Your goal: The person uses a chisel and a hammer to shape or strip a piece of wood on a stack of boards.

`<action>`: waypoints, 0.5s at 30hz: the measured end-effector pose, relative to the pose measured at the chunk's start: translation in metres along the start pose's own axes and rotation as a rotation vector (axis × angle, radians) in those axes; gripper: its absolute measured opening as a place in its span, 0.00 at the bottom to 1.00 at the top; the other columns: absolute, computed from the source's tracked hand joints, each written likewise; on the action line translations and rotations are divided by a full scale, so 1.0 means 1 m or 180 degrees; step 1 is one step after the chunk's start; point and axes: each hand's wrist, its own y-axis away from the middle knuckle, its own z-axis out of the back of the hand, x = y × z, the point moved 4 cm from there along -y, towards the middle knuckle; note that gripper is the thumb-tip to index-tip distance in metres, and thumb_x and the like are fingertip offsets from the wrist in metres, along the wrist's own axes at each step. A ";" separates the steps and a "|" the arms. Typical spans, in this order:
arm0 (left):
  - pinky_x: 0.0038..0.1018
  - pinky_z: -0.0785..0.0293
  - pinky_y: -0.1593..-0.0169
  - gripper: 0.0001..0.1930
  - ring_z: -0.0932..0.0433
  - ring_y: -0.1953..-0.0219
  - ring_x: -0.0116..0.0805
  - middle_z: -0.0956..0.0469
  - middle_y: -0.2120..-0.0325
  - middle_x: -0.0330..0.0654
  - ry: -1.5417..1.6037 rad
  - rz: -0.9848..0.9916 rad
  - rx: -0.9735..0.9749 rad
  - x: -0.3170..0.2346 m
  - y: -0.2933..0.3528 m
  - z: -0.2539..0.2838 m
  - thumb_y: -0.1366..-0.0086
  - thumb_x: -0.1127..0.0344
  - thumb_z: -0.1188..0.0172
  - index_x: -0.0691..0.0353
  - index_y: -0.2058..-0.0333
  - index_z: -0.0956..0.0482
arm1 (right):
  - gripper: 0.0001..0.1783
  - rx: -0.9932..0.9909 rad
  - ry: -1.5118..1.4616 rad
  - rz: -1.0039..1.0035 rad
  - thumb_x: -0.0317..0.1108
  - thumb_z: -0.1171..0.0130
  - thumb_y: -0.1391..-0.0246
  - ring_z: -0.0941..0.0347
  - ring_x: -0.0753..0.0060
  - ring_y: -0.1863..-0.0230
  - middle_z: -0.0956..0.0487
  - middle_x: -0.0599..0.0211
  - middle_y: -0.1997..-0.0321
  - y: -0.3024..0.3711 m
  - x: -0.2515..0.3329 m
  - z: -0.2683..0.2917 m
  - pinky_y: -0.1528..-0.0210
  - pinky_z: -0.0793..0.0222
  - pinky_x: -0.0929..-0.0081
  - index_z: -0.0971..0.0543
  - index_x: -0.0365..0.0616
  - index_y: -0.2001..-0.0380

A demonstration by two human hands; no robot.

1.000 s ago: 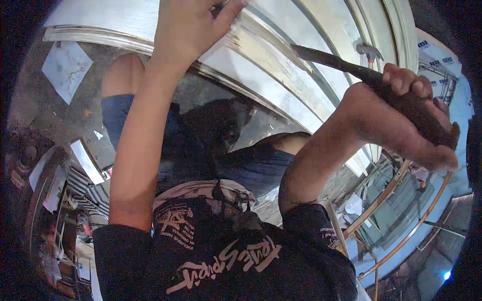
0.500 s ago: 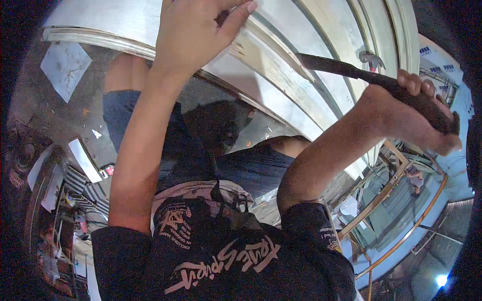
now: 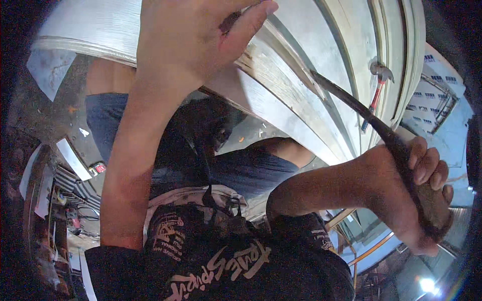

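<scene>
My right hand (image 3: 401,190) grips the handle of a long, dark machete-like blade (image 3: 346,100), fingers wrapped round it. The blade slants up and left, its tip over the pale wooden pieces. My left hand (image 3: 201,40) lies at the top edge of the view over the pale wood, thumb and fingers drawn together; a dark patch shows between them, and the fingertips are partly cut off. Below that hand, a pale wooden strip (image 3: 286,95) has a splintered, rough end.
A claw hammer (image 3: 376,93) with a red handle lies on the long, pale grooved boards (image 3: 346,30). White sheets (image 3: 52,70) lie on the floor at left, by scraps. Blue-white sheeting (image 3: 432,108) and orange-brown framing (image 3: 371,248) stand at right. A bright lamp (image 3: 428,286) shines lower right.
My right hand has moved down with the machete, which now slants more steeply and shows narrower. My left hand is higher and larger in view. The hammer shows more fully.
</scene>
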 end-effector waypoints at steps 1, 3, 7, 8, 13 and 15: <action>0.45 0.44 0.38 0.04 0.24 0.58 0.36 0.23 0.71 0.37 -0.0055 0.0098 0.0160 0.003 -0.001 0.003 0.42 0.66 0.35 0.58 0.71 0.17 | 0.41 -0.0013 -0.0009 0.0046 0.79 0.50 0.62 0.42 0.72 0.79 0.36 0.66 0.73 0.002 0.002 -0.003 0.78 0.47 0.72 0.33 0.49 0.68; 0.41 0.36 0.42 0.02 0.24 0.61 0.32 0.23 0.72 0.36 -0.0219 0.0130 0.0339 0.004 -0.011 0.011 0.42 0.69 0.35 0.59 0.70 0.18 | 0.44 -0.0126 -0.0078 0.0124 0.83 0.51 0.62 0.42 0.72 0.79 0.36 0.66 0.73 0.002 0.002 -0.008 0.78 0.48 0.72 0.33 0.50 0.68; 0.55 0.45 0.38 0.04 0.25 0.53 0.38 0.20 0.63 0.31 -0.0197 -0.0096 0.0029 0.009 -0.025 0.002 0.43 0.59 0.36 0.47 0.70 0.15 | 0.44 -0.0346 0.0159 0.0620 0.83 0.53 0.58 0.41 0.72 0.80 0.34 0.63 0.75 0.001 0.005 -0.012 0.78 0.45 0.75 0.30 0.49 0.65; 0.59 0.50 0.35 0.05 0.27 0.48 0.39 0.21 0.59 0.32 -0.0247 -0.0079 0.0120 0.013 -0.017 -0.006 0.44 0.58 0.36 0.46 0.69 0.16 | 0.44 -0.0236 -0.0071 0.0406 0.82 0.51 0.57 0.40 0.71 0.80 0.33 0.62 0.75 0.003 -0.003 -0.009 0.78 0.43 0.75 0.29 0.48 0.63; 0.73 0.69 0.36 0.17 0.35 0.37 0.45 0.22 0.53 0.34 -0.0138 -0.0214 0.0688 -0.024 -0.019 0.009 0.43 0.48 0.37 0.51 0.60 0.16 | 0.44 -0.0543 -0.0212 0.0145 0.77 0.46 0.55 0.38 0.75 0.80 0.31 0.65 0.75 0.009 -0.020 0.003 0.79 0.40 0.79 0.29 0.43 0.59; 0.73 0.72 0.36 0.21 0.36 0.37 0.43 0.22 0.54 0.34 0.0047 -0.0217 0.1118 -0.041 -0.016 0.008 0.46 0.48 0.35 0.50 0.56 0.18 | 0.41 -0.0627 -0.0258 0.0151 0.74 0.44 0.53 0.38 0.77 0.80 0.31 0.66 0.74 0.011 -0.025 0.009 0.79 0.40 0.80 0.30 0.43 0.59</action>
